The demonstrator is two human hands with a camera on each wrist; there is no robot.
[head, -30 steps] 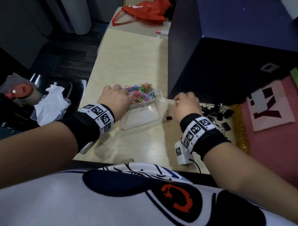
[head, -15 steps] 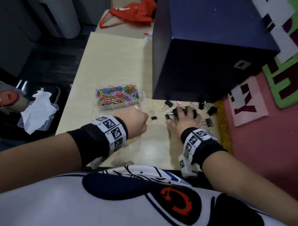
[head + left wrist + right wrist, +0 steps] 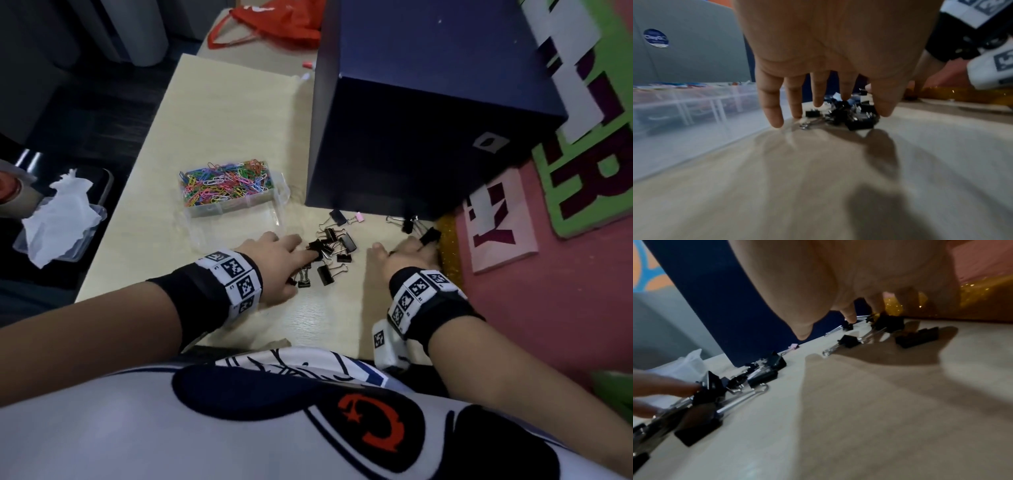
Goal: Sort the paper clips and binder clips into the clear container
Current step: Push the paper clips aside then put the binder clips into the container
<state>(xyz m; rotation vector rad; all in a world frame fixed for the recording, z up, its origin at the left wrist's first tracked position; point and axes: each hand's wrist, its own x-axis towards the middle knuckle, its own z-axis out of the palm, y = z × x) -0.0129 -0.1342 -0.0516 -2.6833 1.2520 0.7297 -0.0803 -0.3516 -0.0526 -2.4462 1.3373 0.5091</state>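
Head view: left hand (image 3: 274, 260) lies palm-down on the tabletop (image 3: 219, 113), fingers straight and spread, tips against a heap of black binder clips (image 3: 330, 251). Right hand (image 3: 407, 255) reaches forward, fingers extended loosely over more scattered clips (image 3: 916, 337) at its tips; grip unclear. Clear container (image 3: 236, 202), holding coloured paper clips (image 3: 226, 181), sits just beyond the left hand.

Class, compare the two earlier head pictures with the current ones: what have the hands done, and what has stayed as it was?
The left hand left the container and now reaches into the pile of black binder clips, fingers spread over them. The right hand moved right to the stray clips by the gold strip. Neither visibly grips one. The paper clips remain in the container; the blue box stays put.
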